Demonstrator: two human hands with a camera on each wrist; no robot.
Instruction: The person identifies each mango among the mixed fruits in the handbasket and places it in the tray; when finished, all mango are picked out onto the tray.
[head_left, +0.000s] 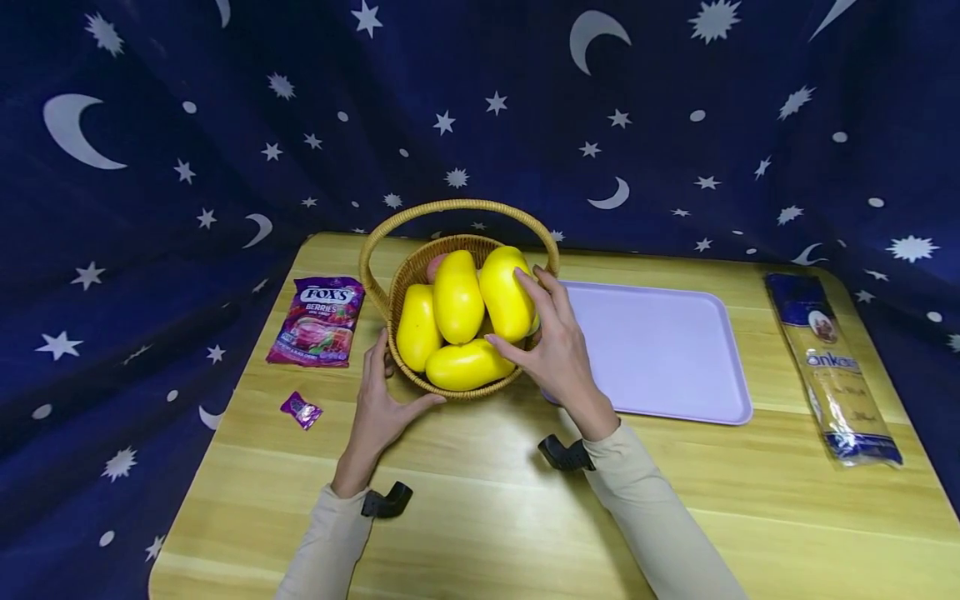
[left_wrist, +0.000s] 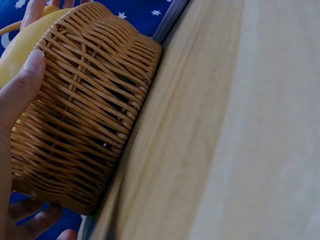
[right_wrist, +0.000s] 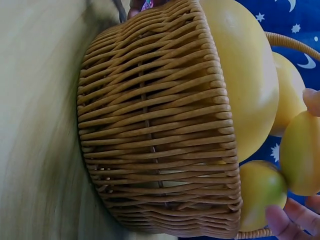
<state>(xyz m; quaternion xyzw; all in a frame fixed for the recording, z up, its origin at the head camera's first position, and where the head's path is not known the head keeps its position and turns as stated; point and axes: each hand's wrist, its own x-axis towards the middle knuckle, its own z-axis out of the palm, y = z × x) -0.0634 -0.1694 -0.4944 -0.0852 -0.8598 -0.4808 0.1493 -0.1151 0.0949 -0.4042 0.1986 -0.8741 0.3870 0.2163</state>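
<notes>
A wicker basket [head_left: 517, 372] with a tall arched handle stands on the table, heaped with several yellow mangoes [head_left: 459, 297]. A pinkish round thing shows partly behind them. My left hand [head_left: 378, 417] holds the basket's left side, thumb along the front rim; in the left wrist view, the thumb lies on the woven wall and the other fingers are partly hidden. My right hand [head_left: 558, 350] grips the mango [head_left: 507, 292] at the right of the heap between thumb and fingers. In the right wrist view, a green-tinged mango [right_wrist: 262, 192] sits just below the fingertips.
Right of the basket lies a lilac tray [head_left: 660, 350], partly behind my right hand. A candy bag [head_left: 317, 323] and a small wrapped candy [head_left: 302, 411] lie left. A long pasta packet [head_left: 836, 371] is at the far right. A starry dark-blue cloth [head_left: 480, 75] hangs behind the table.
</notes>
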